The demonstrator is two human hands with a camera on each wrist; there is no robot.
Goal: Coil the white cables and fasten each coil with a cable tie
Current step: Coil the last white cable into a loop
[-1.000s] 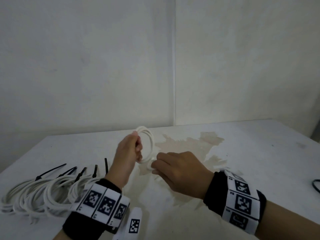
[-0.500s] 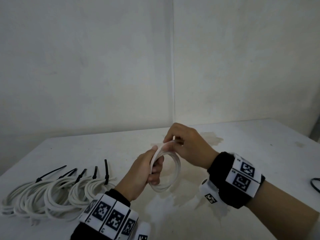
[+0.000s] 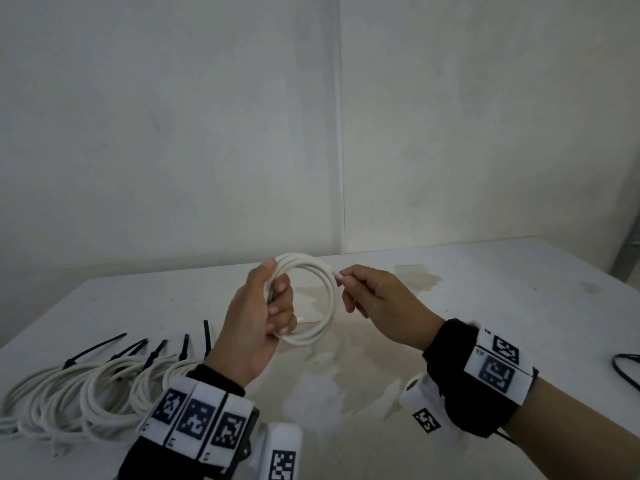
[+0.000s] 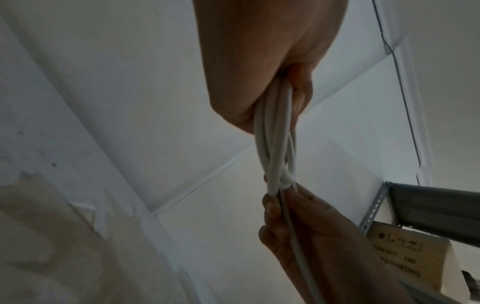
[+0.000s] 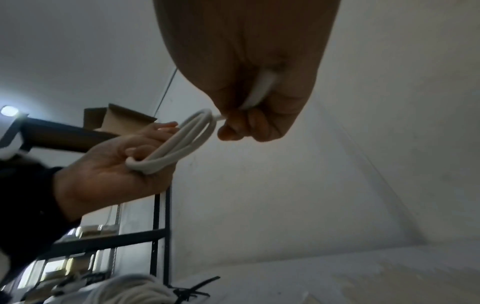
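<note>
Black cable [image 3: 625,370] cut by right edge; box print [image 4: 400,261] blurred.

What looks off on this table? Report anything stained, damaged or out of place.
The white table has a brownish patch, stained or worn, beneath the white cable coil that both hands hold. The tied coils lie in order at the left. Nothing else stands out.

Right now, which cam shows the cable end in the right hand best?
Head view: the cable end shows pinched by the right hand, beside the coil in the left hand. Right wrist sees it partly palm-hidden; left wrist shows it edge-on.
</note>
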